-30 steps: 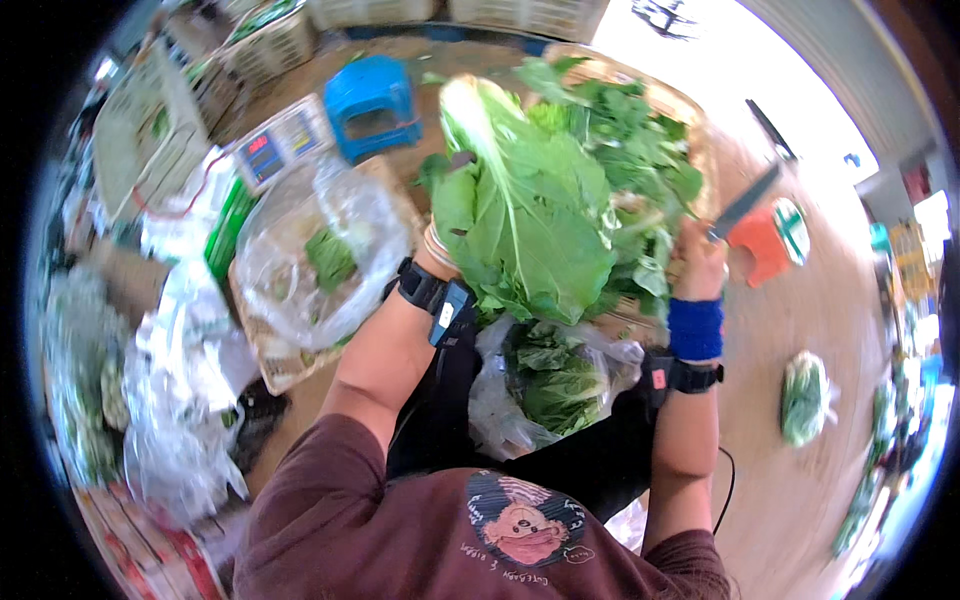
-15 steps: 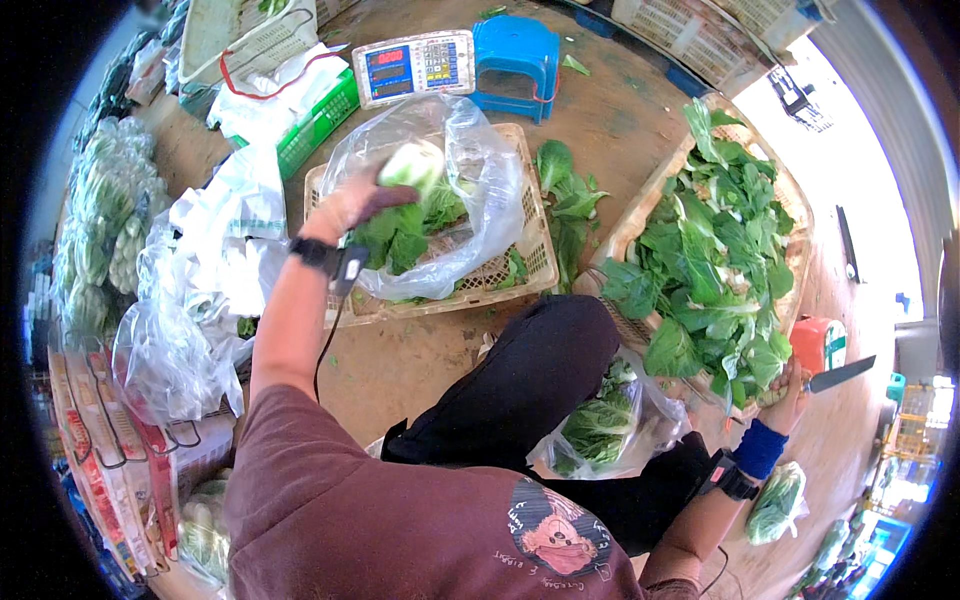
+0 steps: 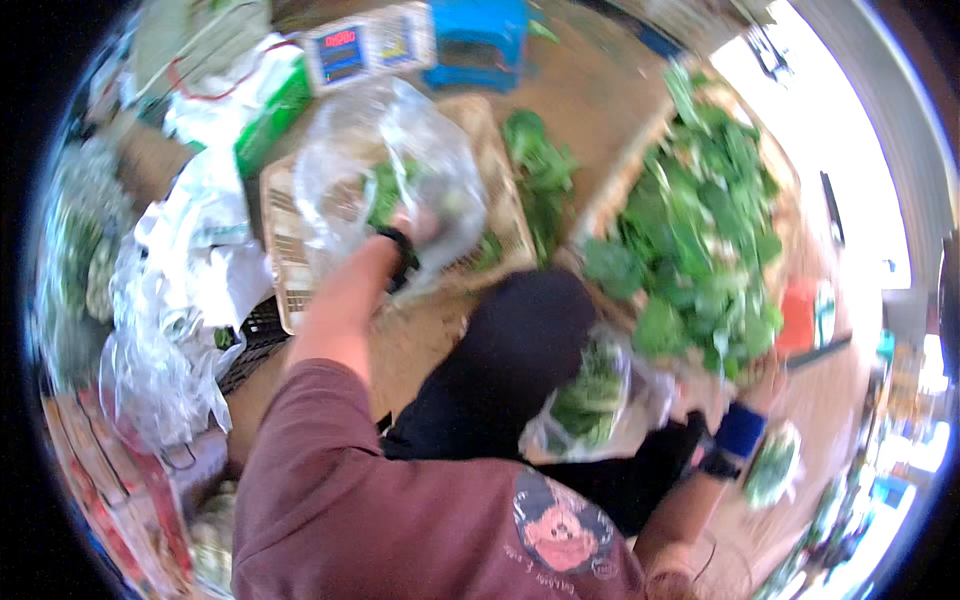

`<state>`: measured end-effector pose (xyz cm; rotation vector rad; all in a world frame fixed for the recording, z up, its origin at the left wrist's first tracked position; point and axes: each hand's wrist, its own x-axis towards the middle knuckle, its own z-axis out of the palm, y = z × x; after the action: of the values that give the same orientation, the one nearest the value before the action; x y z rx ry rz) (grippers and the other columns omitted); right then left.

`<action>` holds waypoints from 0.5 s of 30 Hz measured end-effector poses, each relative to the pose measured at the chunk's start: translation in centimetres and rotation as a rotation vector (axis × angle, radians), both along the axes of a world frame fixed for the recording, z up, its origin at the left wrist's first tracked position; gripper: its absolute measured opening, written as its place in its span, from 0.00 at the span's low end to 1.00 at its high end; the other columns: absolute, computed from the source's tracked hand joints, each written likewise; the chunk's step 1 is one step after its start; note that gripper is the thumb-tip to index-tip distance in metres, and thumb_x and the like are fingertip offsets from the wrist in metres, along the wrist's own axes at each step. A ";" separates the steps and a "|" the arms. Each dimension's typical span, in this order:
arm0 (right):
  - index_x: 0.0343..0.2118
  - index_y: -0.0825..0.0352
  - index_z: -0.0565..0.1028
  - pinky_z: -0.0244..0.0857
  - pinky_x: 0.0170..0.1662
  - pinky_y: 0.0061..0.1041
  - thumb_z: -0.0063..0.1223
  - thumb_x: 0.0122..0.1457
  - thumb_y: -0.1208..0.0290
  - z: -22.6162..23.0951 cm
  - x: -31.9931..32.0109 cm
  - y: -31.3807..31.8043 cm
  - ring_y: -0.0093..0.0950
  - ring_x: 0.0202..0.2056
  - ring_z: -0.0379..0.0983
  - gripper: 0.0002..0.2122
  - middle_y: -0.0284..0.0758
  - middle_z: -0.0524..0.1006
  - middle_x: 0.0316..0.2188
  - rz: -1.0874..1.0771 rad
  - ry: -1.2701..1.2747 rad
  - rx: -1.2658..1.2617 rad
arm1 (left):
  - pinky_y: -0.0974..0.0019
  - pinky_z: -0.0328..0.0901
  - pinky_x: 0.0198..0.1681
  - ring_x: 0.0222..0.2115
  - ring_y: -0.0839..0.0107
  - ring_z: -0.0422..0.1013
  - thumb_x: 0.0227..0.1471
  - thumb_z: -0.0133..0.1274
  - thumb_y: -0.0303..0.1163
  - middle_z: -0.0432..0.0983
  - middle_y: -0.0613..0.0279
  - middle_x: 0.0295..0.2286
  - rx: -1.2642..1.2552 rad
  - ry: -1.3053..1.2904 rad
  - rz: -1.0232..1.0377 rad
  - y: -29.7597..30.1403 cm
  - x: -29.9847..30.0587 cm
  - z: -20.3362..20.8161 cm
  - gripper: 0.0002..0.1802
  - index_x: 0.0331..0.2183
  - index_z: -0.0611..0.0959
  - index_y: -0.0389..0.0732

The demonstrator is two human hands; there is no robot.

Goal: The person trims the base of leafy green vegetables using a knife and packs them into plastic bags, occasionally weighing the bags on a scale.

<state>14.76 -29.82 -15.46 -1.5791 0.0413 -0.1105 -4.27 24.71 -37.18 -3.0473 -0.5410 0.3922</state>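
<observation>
My left hand (image 3: 424, 222) reaches into the mouth of a clear plastic bag (image 3: 345, 130). Its fingers are smeared by motion, and a pale blur beside them cannot be made out. Green leaves of a leafy vegetable (image 3: 385, 190) show in the bag, which sits in a cream plastic crate (image 3: 490, 130). At the right, my right hand (image 3: 765, 383) is closed round the handle of a knife (image 3: 820, 353), its blade pointing away to the right. Just beyond that hand stands a crate heaped with leafy greens (image 3: 690, 230).
A scale (image 3: 370, 45) and a blue stool (image 3: 478, 40) stand behind the bag. White plastic bags (image 3: 205, 240) lie at the left. Bagged greens (image 3: 590, 400) rest by my legs, and another bagged bundle (image 3: 773, 465) lies near my right wrist. A red container (image 3: 800, 315) stands beside the knife.
My left hand has moved right and down into the bag with the pale-stemmed leafy vegetable it carried, now blurred. The knife's blade has tilted slightly. The whole view has shifted.
</observation>
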 end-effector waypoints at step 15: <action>0.27 0.67 0.65 0.57 0.26 0.17 0.46 0.54 0.73 3.9 -8.6 -3.2 0.20 0.22 0.62 0.05 0.32 0.66 0.21 0.004 0.050 -0.014 | 0.68 0.63 0.39 0.34 0.67 0.70 0.50 0.46 0.31 0.72 0.53 0.34 -1.205 -0.298 -0.391 -28.9 2.1 26.0 0.14 0.39 0.74 0.37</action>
<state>6.17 -33.03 -11.60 -1.5960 0.0769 -0.0684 -2.17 -4.14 -11.17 -4.2356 0.5543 0.3054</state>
